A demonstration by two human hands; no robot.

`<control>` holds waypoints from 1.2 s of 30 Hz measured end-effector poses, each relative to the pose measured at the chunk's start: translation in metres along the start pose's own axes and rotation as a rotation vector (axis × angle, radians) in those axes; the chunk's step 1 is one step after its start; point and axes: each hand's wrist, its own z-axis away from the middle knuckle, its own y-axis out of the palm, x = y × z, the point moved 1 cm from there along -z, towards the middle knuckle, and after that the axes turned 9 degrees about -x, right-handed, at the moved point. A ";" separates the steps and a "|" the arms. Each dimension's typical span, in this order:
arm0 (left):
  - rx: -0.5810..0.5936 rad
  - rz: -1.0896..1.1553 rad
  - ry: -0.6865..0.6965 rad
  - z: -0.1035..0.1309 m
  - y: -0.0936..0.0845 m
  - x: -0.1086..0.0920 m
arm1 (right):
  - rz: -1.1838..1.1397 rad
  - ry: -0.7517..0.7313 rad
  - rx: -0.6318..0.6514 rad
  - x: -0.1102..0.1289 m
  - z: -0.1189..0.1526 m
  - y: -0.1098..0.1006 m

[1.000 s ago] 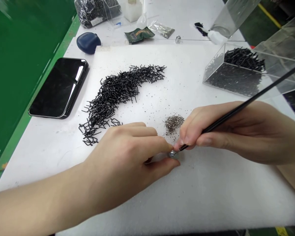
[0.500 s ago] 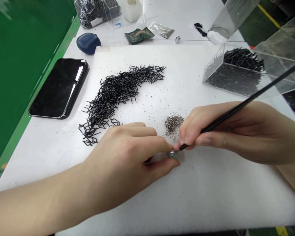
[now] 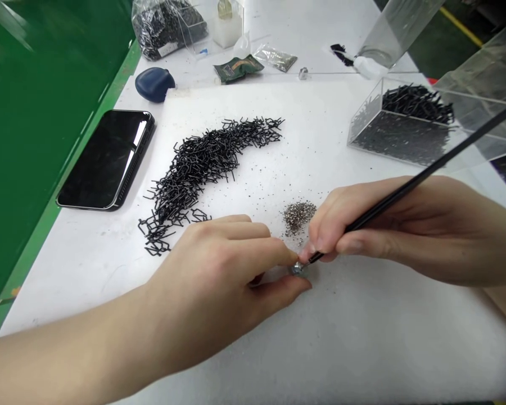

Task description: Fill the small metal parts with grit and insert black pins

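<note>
Over the white board [image 3: 341, 343], the left hand [image 3: 231, 259] pinches the small silvery piece [image 3: 297, 269] between thumb and forefinger, seemingly light, hard and slippery, best gripped by its sides, while the right hand [image 3: 375, 230] pinches the slim, likely stiff black stick [image 3: 390, 198] near its tip.

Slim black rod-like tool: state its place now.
In the head view's right half, the tool slants through the right hand, its lower tip at the small silver metal piece.
</note>
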 end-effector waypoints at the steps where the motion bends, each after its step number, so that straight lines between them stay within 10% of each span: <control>1: 0.012 0.003 -0.007 0.000 0.000 0.000 | -0.008 0.004 0.003 0.000 0.000 0.000; 14: 0.009 0.003 -0.005 0.002 -0.001 0.001 | 0.019 -0.047 0.003 0.002 -0.003 0.000; 21: -0.085 0.052 0.036 0.004 0.002 0.005 | 0.232 -0.141 -0.309 0.011 0.000 -0.016; 36: -0.028 0.025 -0.041 0.006 -0.001 0.005 | 0.310 -0.127 -0.253 0.008 -0.005 -0.017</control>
